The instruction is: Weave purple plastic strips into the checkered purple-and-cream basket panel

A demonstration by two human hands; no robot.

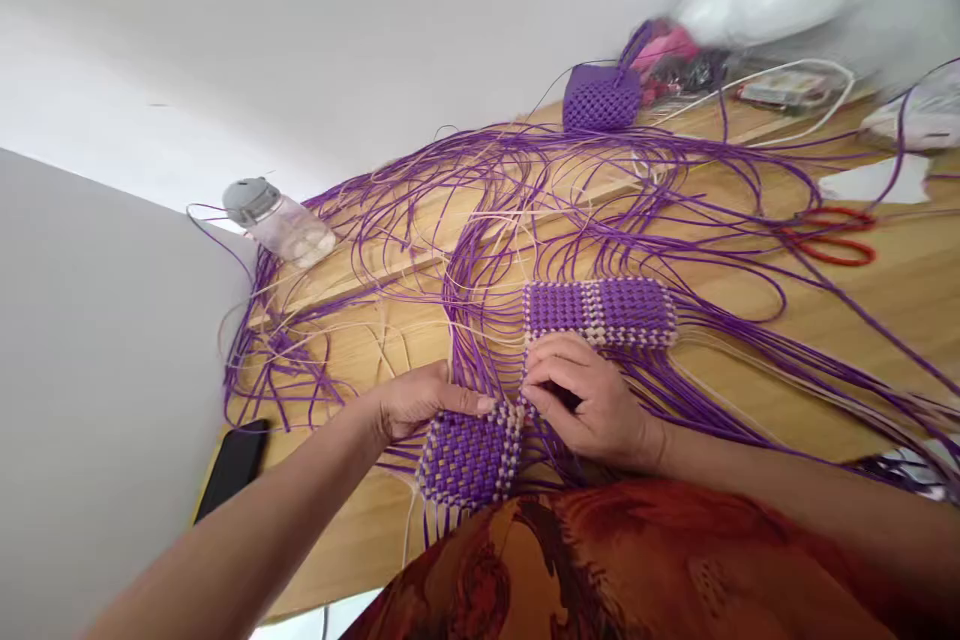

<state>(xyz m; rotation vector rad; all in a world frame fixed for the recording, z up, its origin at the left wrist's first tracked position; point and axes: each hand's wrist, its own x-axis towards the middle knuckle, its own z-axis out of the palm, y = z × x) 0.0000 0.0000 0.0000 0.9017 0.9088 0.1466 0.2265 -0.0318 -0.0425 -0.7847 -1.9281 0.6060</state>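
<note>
Head view, the only one. We count 2 hands, 2 woven panels, 1 small woven bag, 1 bottle, 1 pair of scissors and 1 phone. The loose cords are too many to count.

The near panel (469, 455), purple w/ pale stripes, lies at the near edge of the wooden table (862, 320), just in front of the person's orange garment (600, 560). The far panel (600, 312) lies just beyond the hands, and purple cords (487, 220) join the 2 panels. The cords spread over most of the table, far and right, w/ some pale cords (360, 330) among them.

The bottle (277, 220) lies on its side at the far left edge, near the wall. The phone (234, 465) sits at the near left corner, close to the edge. The red scissors (832, 235) lie to the right, and the bag (600, 98) is at the far side. Bare wood is free between phone and near panel, and also right of the far panel.

The left hand (420, 405) comes from the near left w/ the arm stretched. Its fingers point right and touch the cords at the near panel's far edge; we cannot tell if it grips them. The right hand (592, 400) comes from the near right, knuckles up, fingers curled, and it pinches the purple cords between the 2 panels.
</note>
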